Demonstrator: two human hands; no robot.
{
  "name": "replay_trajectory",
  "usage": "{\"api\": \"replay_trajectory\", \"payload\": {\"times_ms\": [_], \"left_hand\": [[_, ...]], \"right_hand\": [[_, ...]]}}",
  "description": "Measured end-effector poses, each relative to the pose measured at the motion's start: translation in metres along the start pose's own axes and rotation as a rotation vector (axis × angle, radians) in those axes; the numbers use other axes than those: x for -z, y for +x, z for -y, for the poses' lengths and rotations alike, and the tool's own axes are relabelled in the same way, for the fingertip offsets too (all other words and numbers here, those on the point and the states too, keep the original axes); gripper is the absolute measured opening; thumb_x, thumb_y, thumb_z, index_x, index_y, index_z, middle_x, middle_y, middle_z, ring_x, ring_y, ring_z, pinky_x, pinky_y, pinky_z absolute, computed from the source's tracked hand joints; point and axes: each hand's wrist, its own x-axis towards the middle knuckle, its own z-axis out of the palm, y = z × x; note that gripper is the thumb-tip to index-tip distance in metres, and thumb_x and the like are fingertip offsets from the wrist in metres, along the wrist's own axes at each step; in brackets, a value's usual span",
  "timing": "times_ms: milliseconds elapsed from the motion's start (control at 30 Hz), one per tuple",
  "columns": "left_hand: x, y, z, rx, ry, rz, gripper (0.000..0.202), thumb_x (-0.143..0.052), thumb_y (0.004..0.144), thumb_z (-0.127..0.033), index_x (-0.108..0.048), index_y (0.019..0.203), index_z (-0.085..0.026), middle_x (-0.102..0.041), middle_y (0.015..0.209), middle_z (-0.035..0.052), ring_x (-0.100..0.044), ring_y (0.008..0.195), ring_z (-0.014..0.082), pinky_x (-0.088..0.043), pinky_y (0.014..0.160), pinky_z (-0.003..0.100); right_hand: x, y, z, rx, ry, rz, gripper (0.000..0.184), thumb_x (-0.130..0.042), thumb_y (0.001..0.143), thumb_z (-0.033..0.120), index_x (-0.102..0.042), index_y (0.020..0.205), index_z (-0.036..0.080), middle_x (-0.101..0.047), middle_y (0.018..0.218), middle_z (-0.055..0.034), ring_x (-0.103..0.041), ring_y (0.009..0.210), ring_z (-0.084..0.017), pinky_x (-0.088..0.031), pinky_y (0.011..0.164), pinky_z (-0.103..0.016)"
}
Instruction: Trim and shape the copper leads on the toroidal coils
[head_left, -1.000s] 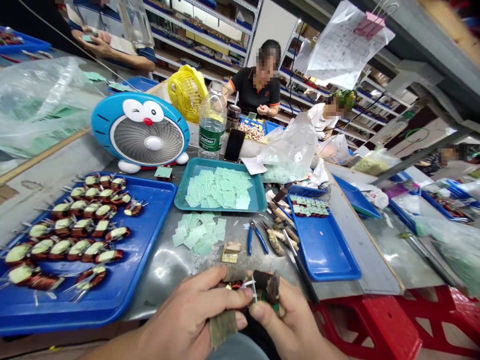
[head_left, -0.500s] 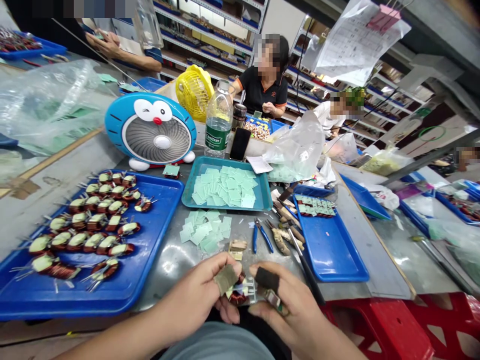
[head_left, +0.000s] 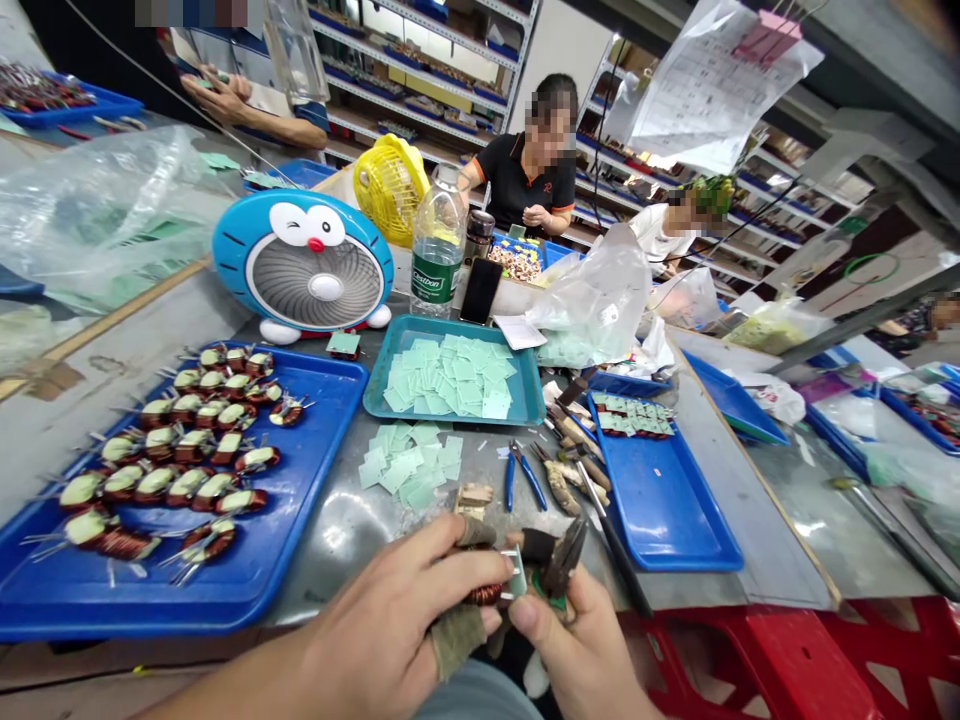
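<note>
Coil [head_left: 489, 594] pinched by left hand [head_left: 401, 605], green board [head_left: 518, 575] beside it, right hand [head_left: 581, 640] gripping pliers [head_left: 562, 565] (jaws upward)

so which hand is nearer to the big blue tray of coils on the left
Left. The left hand, holding a coil, is right of the tray, apart from it; the right hand, holding pliers, is farther right, beyond the left hand.

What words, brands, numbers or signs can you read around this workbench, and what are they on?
"Cestbon": on the green label of the clear bottle.
Possibly "R": a small orange mark on a co-worker's black shirt.
Too blurred to read: the print on the hanging paper sheet.
</note>
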Motion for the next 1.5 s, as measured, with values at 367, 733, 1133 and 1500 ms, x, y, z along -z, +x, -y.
{"api": "replay_trajectory", "payload": {"times_ms": [367,733,1133,1500], "left_hand": [[0.006,0.001,-0.014,-0.019,0.018,0.059,0.023,-0.055,0.097,-0.034,-0.064,0.117,-0.031,-0.058,0.099,0.0031,-0.057,0.082,0.0117,-0.050,0.075,0.019],[0.006,0.007,-0.008,-0.234,0.242,-0.142,0.035,-0.055,0.097,-0.033,-0.056,0.132,-0.026,-0.065,0.097,0.0064,-0.064,0.078,0.0144,-0.056,0.069,0.022],[0.000,0.007,-0.006,-0.281,0.356,-0.200,0.038,-0.051,0.098,-0.033,-0.052,0.134,-0.021,-0.068,0.098,0.0100,-0.068,0.079,0.0195,-0.061,0.067,0.031],[0.001,0.005,-0.003,-0.216,0.352,0.001,0.037,-0.053,0.097,-0.031,-0.054,0.132,-0.023,-0.067,0.098,0.0064,-0.068,0.082,0.0213,-0.059,0.069,0.033]], "right_hand": [[0.009,-0.012,-0.021,0.036,0.049,-0.041,0.044,-0.079,0.086,0.036,-0.066,0.126,0.023,-0.076,0.116,-0.0118,-0.075,0.101,-0.026,-0.062,0.088,-0.037],[0.017,-0.015,-0.023,0.176,-0.286,-0.119,0.047,-0.075,0.089,0.041,-0.063,0.129,0.020,-0.073,0.121,-0.0145,-0.074,0.105,-0.029,-0.064,0.087,-0.037],[0.017,-0.014,-0.024,0.329,-0.440,-0.178,0.041,-0.073,0.091,0.030,-0.061,0.131,0.024,-0.073,0.119,-0.0113,-0.074,0.103,-0.027,-0.064,0.088,-0.036],[0.019,-0.019,-0.037,0.320,-0.540,-0.250,0.038,-0.076,0.088,0.030,-0.070,0.125,0.023,-0.075,0.117,-0.0114,-0.075,0.102,-0.026,-0.064,0.087,-0.032]]}}
